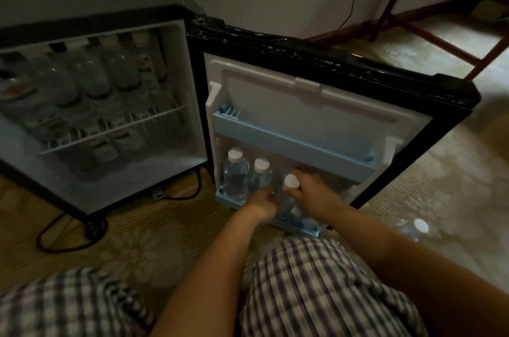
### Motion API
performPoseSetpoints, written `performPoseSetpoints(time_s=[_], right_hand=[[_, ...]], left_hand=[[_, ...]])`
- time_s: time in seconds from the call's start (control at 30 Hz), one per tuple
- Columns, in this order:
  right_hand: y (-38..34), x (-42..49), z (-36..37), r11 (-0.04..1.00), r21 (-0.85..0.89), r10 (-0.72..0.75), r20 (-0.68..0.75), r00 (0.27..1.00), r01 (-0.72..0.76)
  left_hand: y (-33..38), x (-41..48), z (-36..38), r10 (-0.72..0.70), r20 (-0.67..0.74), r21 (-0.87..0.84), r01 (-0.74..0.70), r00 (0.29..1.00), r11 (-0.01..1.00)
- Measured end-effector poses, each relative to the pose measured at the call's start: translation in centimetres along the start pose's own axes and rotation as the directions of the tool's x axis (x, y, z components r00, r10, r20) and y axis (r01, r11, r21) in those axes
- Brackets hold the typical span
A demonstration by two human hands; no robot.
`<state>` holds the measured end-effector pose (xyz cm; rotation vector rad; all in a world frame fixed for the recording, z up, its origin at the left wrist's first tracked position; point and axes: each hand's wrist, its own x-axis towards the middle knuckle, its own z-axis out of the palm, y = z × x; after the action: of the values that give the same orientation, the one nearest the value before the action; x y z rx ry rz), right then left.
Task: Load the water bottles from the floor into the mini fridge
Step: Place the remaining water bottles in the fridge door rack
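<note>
My left grip (263, 205) is curled round the lower body of a water bottle (286, 202), and my right grip (309, 189) holds the same bottle up by its neck, just under the white cap. The bottle stands tilted slightly in the lower door shelf (303, 228) of the mini fridge (190, 88), whose door (330, 116) hangs wide open to the right. Two upright bottles (235, 174) stand in that shelf to the left, the nearer one just beside my left grip. Above them runs the upper door shelf (289, 141). Inside the fridge, more bottles (91, 75) lie stacked on and under a wire shelf (115, 130). One loose bottle (411, 228) lies on the floor by my right forearm, well apart from the door shelf
</note>
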<state>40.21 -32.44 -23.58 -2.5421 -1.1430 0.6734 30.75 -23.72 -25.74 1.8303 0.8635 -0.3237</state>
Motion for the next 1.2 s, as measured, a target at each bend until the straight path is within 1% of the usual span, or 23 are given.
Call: performPoseSetpoints(time_s=[0.1, 0.17, 0.3, 0.4, 0.47, 0.6, 0.7, 0.8, 0.93, 1.03, 1.13, 1.2], right_hand=[[0.2, 0.8, 0.0, 0.996, 0.085, 0.004, 0.037, 0.999, -0.007], [0.3, 0.8, -0.3, 0.996, 0.092, 0.010, 0.063, 0.998, -0.016], [0.3, -1.0, -1.1, 0.999, 0.050, 0.015, 0.089, 0.996, -0.020], [0.0, -3.4, -2.7, 0.999, 0.009, 0.044, 0.177, 0.983, -0.046], [0.1, -5.6, -4.6, 1.000, -0.018, 0.026, 0.221, 0.975, -0.023], [1.4, -9.5, -8.4, 0.999, 0.001, -0.053, 0.170, 0.984, 0.054], [2.8, -12.2, -11.0, 0.996, 0.036, -0.090, 0.107, 0.990, 0.087], [4.2, -14.7, -13.0, 0.993, 0.077, -0.092, 0.061, 0.994, 0.087], [7.3, -17.3, -14.9, 0.994, 0.092, -0.060, 0.000, 0.998, 0.060], [10.3, -18.9, -15.9, 0.994, 0.113, -0.002, -0.026, 1.000, 0.005], [13.3, -19.8, -16.2, 0.992, 0.111, 0.057, -0.035, 0.998, -0.052], [15.5, -20.1, -16.2, 0.991, 0.091, 0.106, -0.033, 0.994, -0.102]], left_hand=[[0.3, -0.1, -0.1, -0.006, 0.024, 0.009, 0.006, 1.000, 1.000], [0.9, -0.2, -0.1, -0.006, 0.009, 0.036, 0.006, 1.000, 0.999], [2.6, -1.1, -0.1, -0.004, -0.020, 0.046, 0.005, 1.000, 0.999], [3.6, -2.5, -0.1, 0.033, -0.006, -0.012, -0.033, 0.999, 0.999], [4.8, -3.8, -0.2, 0.082, 0.007, -0.011, -0.082, 0.997, 0.997], [7.8, -6.5, -0.3, 0.183, 0.121, 0.146, -0.200, 0.976, 0.969], [10.3, -9.0, -0.1, 0.235, 0.180, 0.194, -0.269, 0.955, 0.944], [12.7, -11.0, 0.6, 0.252, 0.234, 0.253, -0.309, 0.939, 0.917], [16.6, -12.5, 2.6, 0.276, 0.298, 0.377, -0.378, 0.914, 0.846], [19.4, -12.7, 5.3, 0.282, 0.349, 0.522, -0.435, 0.894, 0.734], [21.4, -11.8, 8.6, 0.246, 0.401, 0.603, -0.457, 0.882, 0.654], [22.3, -10.6, 10.9, 0.220, 0.405, 0.658, -0.450, 0.887, 0.603]])
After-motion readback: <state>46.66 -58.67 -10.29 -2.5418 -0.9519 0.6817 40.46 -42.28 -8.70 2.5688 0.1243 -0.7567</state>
